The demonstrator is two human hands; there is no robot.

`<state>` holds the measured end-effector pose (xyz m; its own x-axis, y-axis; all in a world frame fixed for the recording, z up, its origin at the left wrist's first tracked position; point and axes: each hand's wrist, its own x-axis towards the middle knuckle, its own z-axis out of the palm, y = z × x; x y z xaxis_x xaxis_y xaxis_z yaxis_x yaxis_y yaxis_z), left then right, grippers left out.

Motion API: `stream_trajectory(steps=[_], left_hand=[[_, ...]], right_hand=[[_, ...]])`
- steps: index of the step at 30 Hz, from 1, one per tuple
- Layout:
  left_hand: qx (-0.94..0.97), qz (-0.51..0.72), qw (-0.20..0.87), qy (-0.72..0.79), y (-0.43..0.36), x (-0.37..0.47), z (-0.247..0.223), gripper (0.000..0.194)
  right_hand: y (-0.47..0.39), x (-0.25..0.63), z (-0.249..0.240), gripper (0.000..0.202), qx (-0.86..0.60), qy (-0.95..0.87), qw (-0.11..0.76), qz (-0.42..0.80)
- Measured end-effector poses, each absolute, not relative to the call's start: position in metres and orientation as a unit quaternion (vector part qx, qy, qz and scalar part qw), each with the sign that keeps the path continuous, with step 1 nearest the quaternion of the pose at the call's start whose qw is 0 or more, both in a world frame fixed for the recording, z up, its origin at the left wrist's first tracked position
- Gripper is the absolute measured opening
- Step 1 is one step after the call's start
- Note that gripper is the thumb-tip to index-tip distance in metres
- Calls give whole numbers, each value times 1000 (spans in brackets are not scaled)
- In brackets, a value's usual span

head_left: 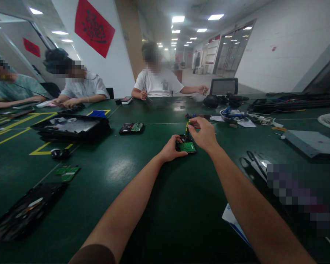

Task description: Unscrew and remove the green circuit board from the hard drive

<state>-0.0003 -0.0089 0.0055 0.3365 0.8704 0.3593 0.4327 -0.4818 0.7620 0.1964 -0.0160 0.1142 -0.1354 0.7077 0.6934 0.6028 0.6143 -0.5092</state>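
A hard drive (187, 147) with a green circuit board facing up lies on the dark green table in front of me. My left hand (171, 149) is closed around its left side, with the thumb along the near edge and fingers at the far edge. Above the drive, my right hand (203, 132) pinches a small screwdriver (187, 128) with a yellow handle. The screwdriver stands nearly upright, its lower end down at the drive's far part. Whether the tip sits in a screw is too small to tell.
A second hard drive (131, 128) lies to the left, near a black tray (71, 126). At near left are a loose green circuit board (68, 173) and a black casing (27, 211). A grey metal box (312, 143) sits right, with a bowl of cables (233, 113) farther back. Several people sit across the table.
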Motion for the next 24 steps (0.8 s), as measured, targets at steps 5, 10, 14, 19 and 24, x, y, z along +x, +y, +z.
stream_trajectory(steps=[5,10,14,19,24], left_hand=[[770,387,280,423,-10,-1,7,93],[768,392,282,421,-11,0,8,92],[768,393,280,421,-13,1,9,92],[763,391,290,425,-14,1,11,93],[761,389,298,426,-14,1,11,92]], right_hand=[[-16,197,114,18,-465,-731,495,62],[-16,197,115,17,-441,-745,496,70],[-17,195,115,21,-426,-753,499,50],[-17,193,112,25,-452,-722,513,106],[-18,193,110,36,-461,-737,481,109]])
